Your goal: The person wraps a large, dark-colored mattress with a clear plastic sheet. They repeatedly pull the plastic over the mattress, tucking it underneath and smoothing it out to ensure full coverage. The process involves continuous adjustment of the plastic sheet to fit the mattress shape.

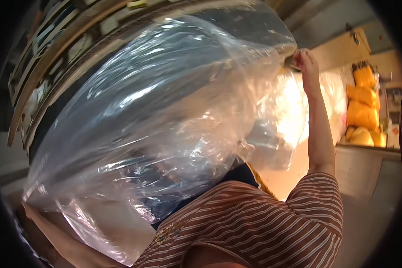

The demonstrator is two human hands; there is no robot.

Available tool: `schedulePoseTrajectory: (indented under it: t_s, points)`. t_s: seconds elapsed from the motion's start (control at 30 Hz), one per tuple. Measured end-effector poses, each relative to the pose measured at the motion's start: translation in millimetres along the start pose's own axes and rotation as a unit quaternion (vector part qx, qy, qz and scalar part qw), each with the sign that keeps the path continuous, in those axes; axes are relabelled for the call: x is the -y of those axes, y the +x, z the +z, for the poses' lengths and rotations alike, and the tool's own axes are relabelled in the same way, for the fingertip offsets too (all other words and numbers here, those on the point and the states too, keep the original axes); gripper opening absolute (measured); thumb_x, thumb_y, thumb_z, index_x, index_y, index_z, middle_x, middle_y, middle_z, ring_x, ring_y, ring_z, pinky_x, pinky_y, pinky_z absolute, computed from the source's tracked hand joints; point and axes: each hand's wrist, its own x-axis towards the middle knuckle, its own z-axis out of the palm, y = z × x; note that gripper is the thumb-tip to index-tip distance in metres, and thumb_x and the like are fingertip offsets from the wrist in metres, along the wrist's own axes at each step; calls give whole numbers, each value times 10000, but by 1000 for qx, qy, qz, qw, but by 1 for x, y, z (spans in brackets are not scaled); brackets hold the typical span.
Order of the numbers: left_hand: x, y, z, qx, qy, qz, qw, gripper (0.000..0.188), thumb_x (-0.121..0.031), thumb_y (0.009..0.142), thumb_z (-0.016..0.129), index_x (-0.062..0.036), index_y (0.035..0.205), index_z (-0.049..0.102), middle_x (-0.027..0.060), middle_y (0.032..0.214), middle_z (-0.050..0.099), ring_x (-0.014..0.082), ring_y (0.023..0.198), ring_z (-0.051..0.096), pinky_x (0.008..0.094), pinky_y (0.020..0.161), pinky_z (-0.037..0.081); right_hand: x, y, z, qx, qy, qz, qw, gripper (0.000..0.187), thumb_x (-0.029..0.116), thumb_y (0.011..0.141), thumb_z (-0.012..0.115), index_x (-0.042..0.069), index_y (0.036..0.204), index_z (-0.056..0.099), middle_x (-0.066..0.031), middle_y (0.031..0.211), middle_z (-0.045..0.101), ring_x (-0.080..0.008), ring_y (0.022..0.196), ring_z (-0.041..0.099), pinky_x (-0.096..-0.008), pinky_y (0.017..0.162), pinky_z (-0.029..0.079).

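A large sheet of clear plastic film (165,102) spreads in front of my body, billowed and wrinkled, with bright glints along its folds. I cannot tell whether it is a single sheet or an opened bag. At the far left its corner gathers to a point at my left hand (27,211), which is closed on it; most of those fingers are hidden. My right arm reaches up and forward, and my right hand (304,61) is closed with curled fingers at the film's far right edge. More clear film (272,134) hangs down between my right arm and my body.
Wooden slats or a rack (58,58) run along the far left. Several yellow-orange bags (362,107) are stacked at the right, beyond a ledge. A wooden board (344,49) stands behind my right hand. Strong light glares beside my right forearm.
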Motion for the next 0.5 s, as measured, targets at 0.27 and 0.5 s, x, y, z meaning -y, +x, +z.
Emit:
schedulePoseTrajectory:
  t_s: [0.27, 0.5]
  points:
    - [-357, -134, -67, 23, -345, 270, 899, 472, -328, 956, 455, 20, 1272, 493, 166, 1254, 537, 264, 1178, 489, 331, 1005, 344, -68, -159, 12, 242, -239, 115, 933, 246, 229, 811, 674, 33, 914, 569, -49, 829, 522, -142, 782, 492, -266, 710, 408]
    - [-582, -307, -144, -16, -494, 473, 729, 95, -95, 914, 562, -8, 946, 583, 92, 1126, 596, 156, 1027, 535, 259, 908, 390, -148, -187, 71, 139, -279, 12, 950, 309, 236, 810, 666, 77, 1040, 534, -131, 1005, 515, -264, 954, 530, -365, 793, 443]
